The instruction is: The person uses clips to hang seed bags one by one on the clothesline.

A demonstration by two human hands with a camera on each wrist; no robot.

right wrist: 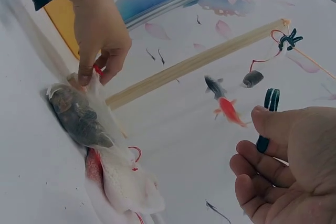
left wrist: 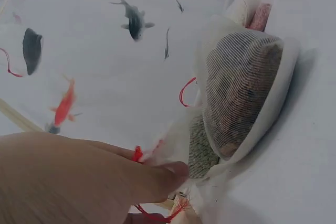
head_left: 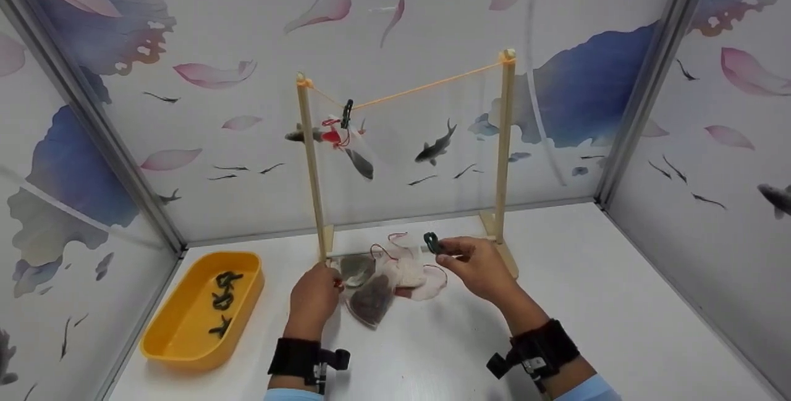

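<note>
Several white mesh sachets [head_left: 383,277] with red drawstrings lie on the white table at the foot of a wooden rack [head_left: 503,141]. My left hand [head_left: 316,293] pinches the top of a dark-filled sachet [left wrist: 239,93] [right wrist: 76,114] by its red string. My right hand [head_left: 469,259] holds a dark green clip [head_left: 432,243] [right wrist: 268,116] between thumb and fingers, just above the sachets. An orange string [head_left: 426,86] runs between the rack's posts, and another clip [head_left: 347,113] on it holds one sachet [head_left: 355,147] hanging.
A yellow tray [head_left: 185,333] at the front left holds several more dark clips [head_left: 224,299]. Walls printed with fish and petals close in the back and both sides. The rack's base [head_left: 510,259] stands beside my right hand.
</note>
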